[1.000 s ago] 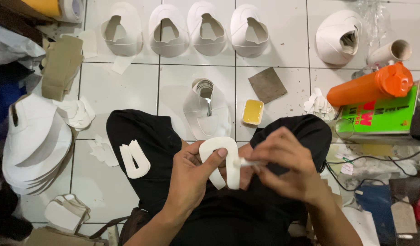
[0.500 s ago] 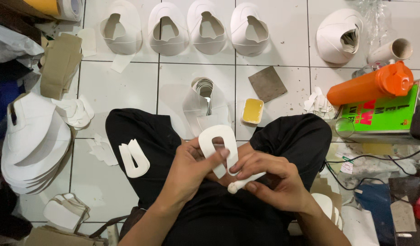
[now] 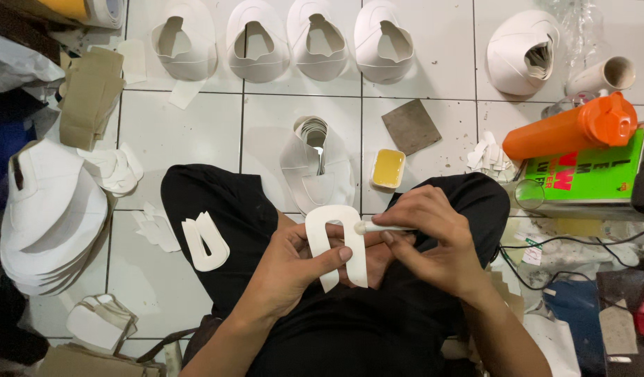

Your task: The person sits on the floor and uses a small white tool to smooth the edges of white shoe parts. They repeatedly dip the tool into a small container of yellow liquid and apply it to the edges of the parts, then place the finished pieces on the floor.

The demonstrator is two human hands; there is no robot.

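My left hand holds a white U-shaped shoe piece over my lap, thumb pressed across its left arm. My right hand grips a thin white applicator stick, its tip touching the top right curve of the piece. A second white U-shaped piece lies on my left thigh. A small yellow glue dish sits on the tile just beyond my knees, beside a stack of white upper parts.
Several white shoe uppers line the far tiles, another at the right. A tall pile of white uppers stands left. An orange bottle lies on a green tin at right, with cables and scraps below.
My right hand has risen from below the piece, bringing the stick's tip back onto the top of the U-shaped piece. My left hand has kept its hold, shifting slightly.
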